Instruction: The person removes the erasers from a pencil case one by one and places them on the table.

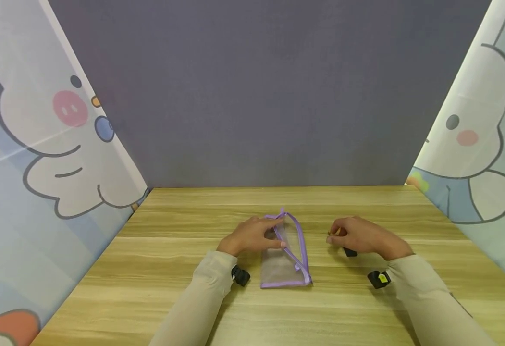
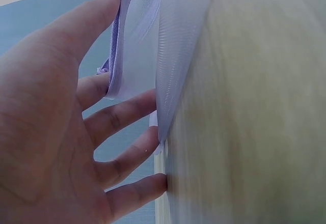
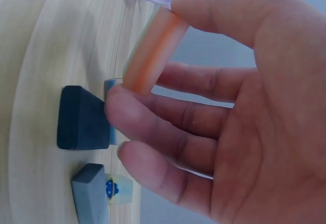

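A see-through mesh zipper pouch (image 1: pixel 276 271) with purple edging lies on the table, its zip side gaping. My left hand (image 1: pixel 252 235) is over its left part, thumb and forefinger spread along the opening. The left wrist view shows its straight fingers touching the mesh (image 2: pixel 181 40) and the thumb tip at the purple zip edge (image 2: pixel 117 46). Right of the pouch, my right hand (image 1: pixel 358 234) pinches a small orange-and-white striped eraser (image 3: pixel 153 53) between thumb and fingers, raised off the table. A black block (image 3: pixel 84 117) sits below that hand, partly hidden by it in the head view.
Beside the black block, the right wrist view has a grey block (image 3: pixel 90 193), a pale yellow piece with a blue print (image 3: pixel 123 189) and a blue piece (image 3: pixel 113 83). A grey panel (image 1: pixel 274 96) rises behind the wooden table (image 1: pixel 170 269); cartoon-printed cloths (image 1: pixel 14 250) flank it.
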Available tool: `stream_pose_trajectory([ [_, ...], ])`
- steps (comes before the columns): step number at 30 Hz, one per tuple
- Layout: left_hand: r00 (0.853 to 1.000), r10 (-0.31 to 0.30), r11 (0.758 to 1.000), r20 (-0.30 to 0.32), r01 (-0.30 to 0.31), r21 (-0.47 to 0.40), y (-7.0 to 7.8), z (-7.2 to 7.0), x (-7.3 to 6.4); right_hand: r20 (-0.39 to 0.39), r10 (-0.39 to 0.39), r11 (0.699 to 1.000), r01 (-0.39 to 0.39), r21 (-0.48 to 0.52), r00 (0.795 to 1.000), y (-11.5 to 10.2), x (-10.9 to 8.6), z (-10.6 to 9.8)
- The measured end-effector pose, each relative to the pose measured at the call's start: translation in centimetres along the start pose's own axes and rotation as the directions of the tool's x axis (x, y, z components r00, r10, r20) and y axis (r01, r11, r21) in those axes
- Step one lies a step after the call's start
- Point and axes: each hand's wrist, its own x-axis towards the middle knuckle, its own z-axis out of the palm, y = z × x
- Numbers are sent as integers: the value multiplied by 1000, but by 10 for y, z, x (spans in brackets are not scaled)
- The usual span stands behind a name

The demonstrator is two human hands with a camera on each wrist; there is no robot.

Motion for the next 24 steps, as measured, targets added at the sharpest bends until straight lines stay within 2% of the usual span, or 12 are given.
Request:
stream_pose_trajectory([
  [5,1000,2,1000,5,-2,-10,0,0,-1,23,-8,1000,7,22,1000,-1,-1,2],
  [8,1000,-4,1000,6,4,-9,0,0,-1,38,-41,999,40,30,998,0,-1,4],
  [15,1000,8,1000,1,-8,-3,0,-1,0,33,-31,999,30,32,999,2,0,6],
  [24,1000,-1,1000,-3,1,1,0,-1,-1,-2,-104,993,104,-50,995,3,4,10],
])
